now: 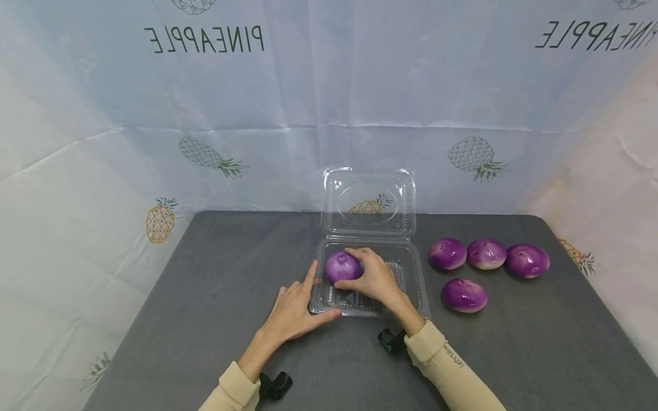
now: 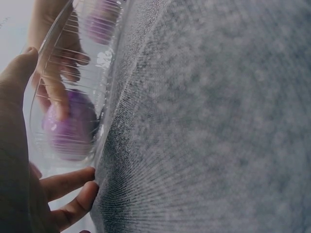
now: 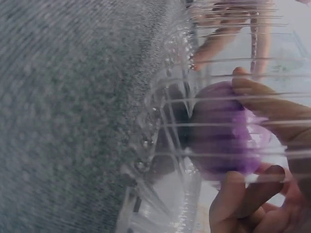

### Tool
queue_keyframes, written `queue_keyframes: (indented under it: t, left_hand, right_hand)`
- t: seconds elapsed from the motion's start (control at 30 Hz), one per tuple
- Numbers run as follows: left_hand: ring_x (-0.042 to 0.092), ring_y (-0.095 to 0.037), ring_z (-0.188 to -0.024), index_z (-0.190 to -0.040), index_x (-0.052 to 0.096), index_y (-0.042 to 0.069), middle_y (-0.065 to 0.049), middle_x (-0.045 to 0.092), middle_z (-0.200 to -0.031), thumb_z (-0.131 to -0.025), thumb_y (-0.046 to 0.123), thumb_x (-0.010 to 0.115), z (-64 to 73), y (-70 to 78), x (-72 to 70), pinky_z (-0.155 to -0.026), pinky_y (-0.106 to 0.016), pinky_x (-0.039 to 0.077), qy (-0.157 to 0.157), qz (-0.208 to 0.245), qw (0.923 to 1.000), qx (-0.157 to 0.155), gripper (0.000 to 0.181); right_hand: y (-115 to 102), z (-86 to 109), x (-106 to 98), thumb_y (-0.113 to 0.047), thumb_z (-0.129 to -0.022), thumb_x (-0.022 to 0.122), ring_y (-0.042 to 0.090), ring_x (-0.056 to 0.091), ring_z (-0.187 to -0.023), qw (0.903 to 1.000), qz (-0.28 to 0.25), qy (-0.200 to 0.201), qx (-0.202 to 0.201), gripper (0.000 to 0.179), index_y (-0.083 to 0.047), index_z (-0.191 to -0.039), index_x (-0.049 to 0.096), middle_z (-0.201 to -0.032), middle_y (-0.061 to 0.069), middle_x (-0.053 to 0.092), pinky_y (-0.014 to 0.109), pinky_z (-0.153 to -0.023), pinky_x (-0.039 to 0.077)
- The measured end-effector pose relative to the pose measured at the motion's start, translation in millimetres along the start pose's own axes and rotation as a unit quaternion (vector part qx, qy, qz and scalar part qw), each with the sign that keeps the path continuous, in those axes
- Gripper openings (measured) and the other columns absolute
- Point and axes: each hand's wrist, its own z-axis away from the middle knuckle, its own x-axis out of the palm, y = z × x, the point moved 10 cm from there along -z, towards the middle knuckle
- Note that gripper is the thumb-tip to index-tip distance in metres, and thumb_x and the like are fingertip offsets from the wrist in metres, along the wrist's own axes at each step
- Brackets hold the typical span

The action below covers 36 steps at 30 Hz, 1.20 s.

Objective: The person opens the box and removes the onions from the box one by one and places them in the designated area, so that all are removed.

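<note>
A clear plastic clamshell box (image 1: 421,294) stands on the table with its lid (image 1: 368,231) raised at the back. In its left half, my right hand (image 1: 377,278) holds a glossy purple onion (image 1: 341,267) between thumb and fingers, the onion's small nub facing up. In the right wrist view, the onion (image 3: 218,131) shows through the ribbed clear wall with fingertips on opposite sides of it. My left hand (image 1: 293,311) lies at the box's front left corner, index finger stretched along the left side and thumb along the front edge, fingers fairly straight.
To the right of the box, three purple onions (image 1: 487,253) sit in a back row, and another onion (image 1: 465,295) lies in front of them. The grey tabletop (image 1: 216,268) ends at a pineapple-printed curtain (image 1: 288,103) behind.
</note>
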Motion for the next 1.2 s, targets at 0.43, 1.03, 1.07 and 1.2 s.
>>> queue_keyframes:
  t: [0.43, 1.03, 1.07, 1.2]
  left_hand:
    - [0.066, -0.024, -0.108, -0.165, 0.019, 0.015, 0.0, 0.067, -0.14, -0.078, 0.074, 0.069, -0.3, 0.5, 0.4, -0.086, -0.041, 0.04, -0.001, -0.005, 1.0, 0.0, 0.117]
    - [0.066, -0.025, -0.11, -0.165, 0.02, 0.012, 0.0, 0.067, -0.139, -0.078, 0.074, 0.069, -0.5, -0.8, 1.0, -0.086, -0.043, 0.041, -0.001, -0.002, 1.0, -0.001, 0.118]
    - [0.066, -0.025, -0.11, -0.165, 0.02, 0.012, 0.0, 0.067, -0.14, -0.078, 0.075, 0.069, -0.4, -1.1, 1.1, -0.086, -0.042, 0.041, -0.002, -0.002, 1.0, -0.001, 0.118]
    - [0.066, -0.025, -0.111, -0.165, 0.019, 0.013, 0.001, 0.067, -0.14, -0.078, 0.074, 0.07, -0.6, -2.0, 1.5, -0.087, -0.042, 0.041, -0.003, -0.002, 1.0, -0.003, 0.118]
  right_hand:
    - [-0.1, -0.2, 1.1, -0.034, -0.068, 0.096, 0.041, 0.063, -0.121, 1.0, 0.002, -0.001, -0.003, 0.086, -0.005, -0.142, 0.06, -0.133, 0.02, 0.064, 0.058, -0.097, 0.052]
    - [-10.5, 12.6, -24.7, -0.035, -0.068, 0.095, 0.038, 0.065, -0.116, 0.9987, 0.004, 0.032, -0.039, 0.084, -0.012, -0.141, 0.061, -0.131, 0.014, 0.065, 0.057, -0.093, 0.054]
    - [-11.4, 14.1, -26.7, -0.035, -0.068, 0.095, 0.037, 0.065, -0.116, 0.9986, 0.004, 0.033, -0.041, 0.083, -0.012, -0.141, 0.061, -0.131, 0.014, 0.065, 0.057, -0.093, 0.054]
    - [-14.5, 19.9, -35.8, -0.035, -0.069, 0.095, 0.036, 0.065, -0.116, 0.9983, 0.004, 0.04, -0.043, 0.082, -0.013, -0.141, 0.062, -0.132, 0.014, 0.064, 0.056, -0.092, 0.055]
